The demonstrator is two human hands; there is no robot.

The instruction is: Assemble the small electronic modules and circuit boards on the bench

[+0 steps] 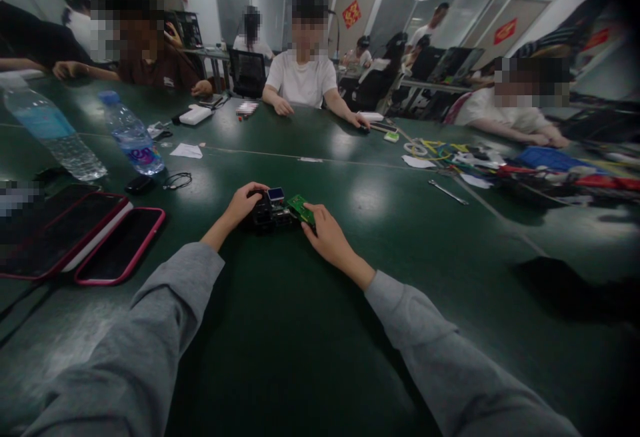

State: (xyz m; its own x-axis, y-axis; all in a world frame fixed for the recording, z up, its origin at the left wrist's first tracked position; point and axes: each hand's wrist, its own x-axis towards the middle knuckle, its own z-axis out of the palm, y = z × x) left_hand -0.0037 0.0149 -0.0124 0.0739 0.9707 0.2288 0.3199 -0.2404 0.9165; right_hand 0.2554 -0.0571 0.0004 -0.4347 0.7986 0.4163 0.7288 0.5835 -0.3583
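Note:
My right hand [327,236] pinches a green circuit board [300,208] between thumb and fingers, tilted just above the table. Directly to its left sits a small black device [267,217] with exposed inner parts and a little rectangular screen-like piece [275,194] on its top. My left hand [245,205] is closed round the left side of this device, its fingertips partly hidden behind it. The board's left edge is close beside the device; whether the two touch, I cannot tell.
Left of my arm lie a pink-edged phone [123,245] and a red-cased tablet [65,230]. Behind them stand two water bottles, one with a blue cap [133,134]. A wrench [449,192] and tangled cables [450,154] lie to the right. Several people sit around the green table [300,330].

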